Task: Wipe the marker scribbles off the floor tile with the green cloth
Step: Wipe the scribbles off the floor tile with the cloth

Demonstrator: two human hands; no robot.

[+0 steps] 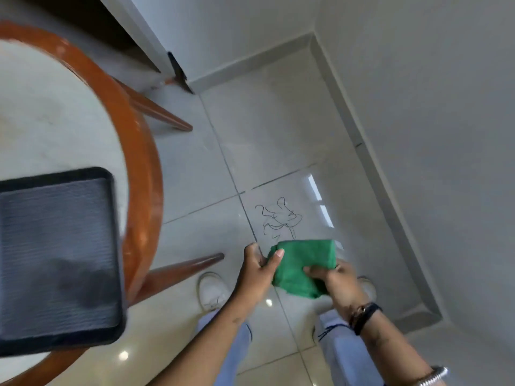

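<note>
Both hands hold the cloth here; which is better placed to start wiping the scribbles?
Probably the right hand: it grips the bulk of the green cloth, below the scribbles. The left hand only pinches the cloth's left edge.

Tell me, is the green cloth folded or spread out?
Folded. The green cloth is a compact pad held between the left hand and right hand, above the floor.

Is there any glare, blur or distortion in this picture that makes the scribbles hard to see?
Head view: the scribbles stay sharp and readable; bright window glare lies on the glossy floor tile just beside them, not over them. The black tray at the left is motion-blurred, and the wide-angle lens bends the table rim and wall lines. Both hands and the green cloth look reasonably clear.
</note>
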